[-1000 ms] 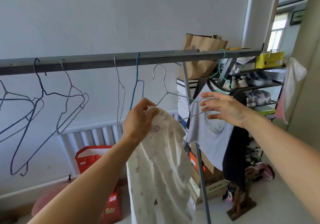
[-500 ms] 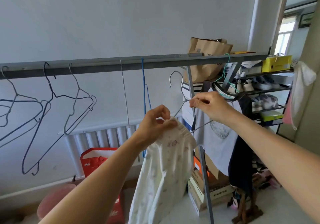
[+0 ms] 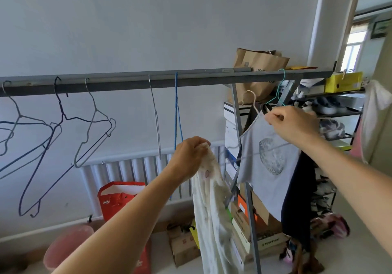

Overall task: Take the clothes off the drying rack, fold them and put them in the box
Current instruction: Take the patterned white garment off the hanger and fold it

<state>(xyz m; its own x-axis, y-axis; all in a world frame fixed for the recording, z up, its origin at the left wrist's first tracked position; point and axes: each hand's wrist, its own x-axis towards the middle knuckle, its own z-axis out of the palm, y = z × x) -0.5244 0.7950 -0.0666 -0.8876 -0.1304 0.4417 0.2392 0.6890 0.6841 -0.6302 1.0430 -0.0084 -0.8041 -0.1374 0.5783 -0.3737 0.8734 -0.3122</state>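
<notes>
Rightward, right hand at grey shirt edge; rail above

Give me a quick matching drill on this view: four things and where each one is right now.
Things:
1. white patterned garment
2. grey printed T-shirt
3. blue hanger
4. brown paper bag

Places:
A. hooked on the rail, bare
B. behind the rail, up on the shelving
C. gripped by the left hand
D. collar pinched by the right hand

Pairs: 1-C, 2-D, 3-A, 4-B
</notes>
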